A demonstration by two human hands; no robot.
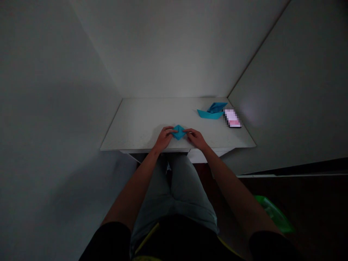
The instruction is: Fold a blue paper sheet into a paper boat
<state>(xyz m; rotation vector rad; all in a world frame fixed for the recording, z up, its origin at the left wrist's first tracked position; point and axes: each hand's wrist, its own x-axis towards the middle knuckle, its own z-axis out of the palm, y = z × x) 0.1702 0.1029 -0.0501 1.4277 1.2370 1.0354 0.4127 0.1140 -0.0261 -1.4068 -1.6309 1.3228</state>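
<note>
1. Materials first: the thing in hand is a small piece of blue origami paper, folded into a flat, pointy diamond. It looks crisp and matte, with creases showing along the middle, though the room's pretty dim so the finer folds are hard to make out.
2. Hands: both are pinching it. The left hand has its fingers closed on the paper's left corner, and the right hand is doing the same on the right corner. The paper sits between them, flat on the table near the front edge.
3. Surface: it's a white table with a slightly speckled, matte top, tucked into a corner between plain pale grey walls.
4. Further back on the right there's a folded teal paper boat, long and pointed with a darker peak on top. Can't tell if that's one piece or two.
5. Right beside the boat lies a phone, screen lit but pixelated out.
6. Down below, my bare forearms run over grey shorts, and a bright green plastic thing sits on the dark floor off to the right. Nothing's blocking the view of the hands.
</note>
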